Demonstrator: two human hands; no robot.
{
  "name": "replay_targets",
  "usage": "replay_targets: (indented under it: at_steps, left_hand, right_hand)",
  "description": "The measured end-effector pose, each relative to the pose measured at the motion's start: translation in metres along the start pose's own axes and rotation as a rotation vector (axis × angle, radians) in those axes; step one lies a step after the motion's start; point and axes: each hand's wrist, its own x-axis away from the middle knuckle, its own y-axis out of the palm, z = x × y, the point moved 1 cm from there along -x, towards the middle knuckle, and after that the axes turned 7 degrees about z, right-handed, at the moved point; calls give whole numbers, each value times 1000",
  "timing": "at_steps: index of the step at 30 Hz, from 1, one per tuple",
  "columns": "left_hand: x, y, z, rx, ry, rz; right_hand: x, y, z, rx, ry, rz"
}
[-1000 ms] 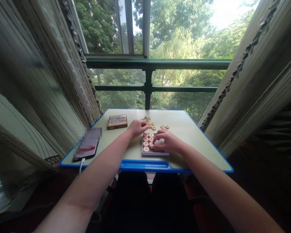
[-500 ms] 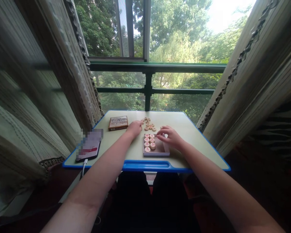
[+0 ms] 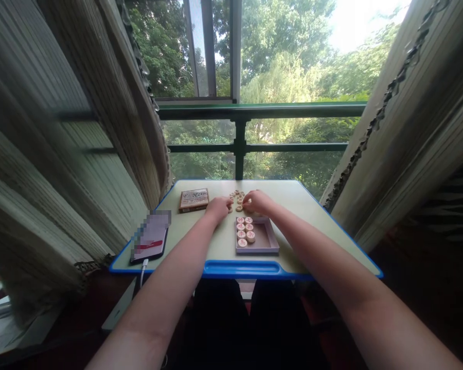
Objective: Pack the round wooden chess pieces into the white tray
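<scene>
A shallow grey box (image 3: 268, 242) lies on the small table (image 3: 316, 226) near its front edge, with several round wooden game pieces (image 3: 246, 231) laid in its left part. More loose pieces (image 3: 237, 197) lie on the table beyond the box. My left hand (image 3: 218, 207) rests curled at the left of that loose pile. My right hand (image 3: 257, 201) is over the pile's right side, fingers bent down onto the pieces; what they grip is hidden.
A flat brown box lid (image 3: 194, 199) lies at the table's back left. A phone (image 3: 151, 240) with a white cable sits at the front left corner. Curtains hang close on both sides, and a green window railing (image 3: 239, 144) stands behind the table.
My right hand left the grey box and moved forward to the loose pieces. My left hand stayed by the pile. The camera view shifted slightly.
</scene>
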Motion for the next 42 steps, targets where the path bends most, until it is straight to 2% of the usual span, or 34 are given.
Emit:
replay_targets:
  at_steps: [5, 9, 18, 22, 26, 30, 34, 37, 42]
  left_hand:
    - [2, -2, 5, -87, 70, 63]
    - [5, -5, 10, -154, 35, 43]
    - [3, -2, 8, -110, -23, 19]
    - [3, -3, 8, -52, -39, 28]
    - [5, -3, 11, -81, -37, 28]
    - [3, -2, 14, -92, -11, 39]
    - [0, 0, 16, -57, 31, 60]
    - [-1, 2, 16, -6, 72, 71]
    - [-1, 3, 14, 13, 88, 82]
  right_hand:
    - [-5, -2, -4, 30, 7, -50]
    - [-3, -6, -7, 58, -12, -70]
    - [-3, -1, -6, 65, 10, -45]
    - [0, -10, -7, 18, 12, -12]
    - [26, -30, -11, -53, -4, 46]
    - [78, -50, -17, -232, -81, 44]
    - [122, -59, -22, -282, -99, 47]
    - [135, -57, -23, -260, -93, 29]
    - [133, -48, -17, -243, -51, 24]
